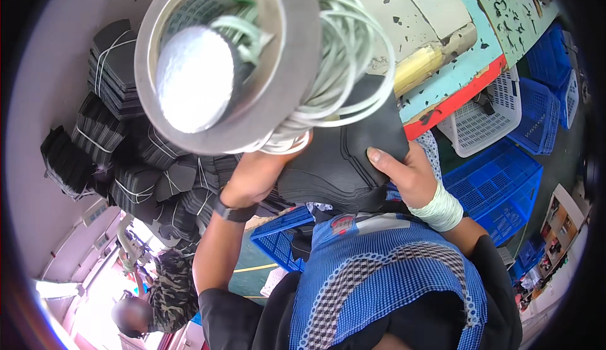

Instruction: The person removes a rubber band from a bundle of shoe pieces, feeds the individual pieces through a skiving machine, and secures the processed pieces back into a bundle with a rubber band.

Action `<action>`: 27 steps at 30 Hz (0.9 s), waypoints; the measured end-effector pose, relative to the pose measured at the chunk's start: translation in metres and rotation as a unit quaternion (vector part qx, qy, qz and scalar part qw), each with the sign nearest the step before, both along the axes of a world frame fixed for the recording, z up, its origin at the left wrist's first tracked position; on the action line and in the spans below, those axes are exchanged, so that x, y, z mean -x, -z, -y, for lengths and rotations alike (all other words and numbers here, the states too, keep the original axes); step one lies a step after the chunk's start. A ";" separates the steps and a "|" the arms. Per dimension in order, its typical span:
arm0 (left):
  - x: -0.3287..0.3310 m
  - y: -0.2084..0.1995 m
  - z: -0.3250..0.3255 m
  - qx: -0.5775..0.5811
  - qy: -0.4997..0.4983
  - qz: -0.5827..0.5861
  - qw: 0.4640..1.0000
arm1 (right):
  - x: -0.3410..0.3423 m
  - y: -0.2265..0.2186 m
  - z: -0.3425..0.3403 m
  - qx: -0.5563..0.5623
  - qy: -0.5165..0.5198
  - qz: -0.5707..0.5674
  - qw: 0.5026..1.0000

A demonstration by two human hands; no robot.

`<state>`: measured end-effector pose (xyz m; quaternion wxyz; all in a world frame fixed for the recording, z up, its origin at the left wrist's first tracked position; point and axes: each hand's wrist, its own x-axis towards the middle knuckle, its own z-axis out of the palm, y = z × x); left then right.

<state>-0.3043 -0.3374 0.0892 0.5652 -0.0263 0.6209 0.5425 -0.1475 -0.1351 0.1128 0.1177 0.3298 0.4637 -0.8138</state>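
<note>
My black sheets (341, 183) sit above my apron (379, 280), partly hidden behind white loops (372, 53). Right hand (410, 176) grips their right side, thumb on top; left hand's (255, 176) fingers hidden, grip cannot be told. Risk: slackened thumb pressure could let layers slide; loops might snag a corner.

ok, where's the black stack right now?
In the head view, just right of centre: the black stack sits between the left hand and right hand, above the blue apron, partly hidden by white cords.
</note>
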 end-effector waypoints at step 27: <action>0.006 0.035 0.020 0.035 0.021 -0.070 0.997 | 0.005 -0.006 -0.005 0.021 0.043 0.009 0.999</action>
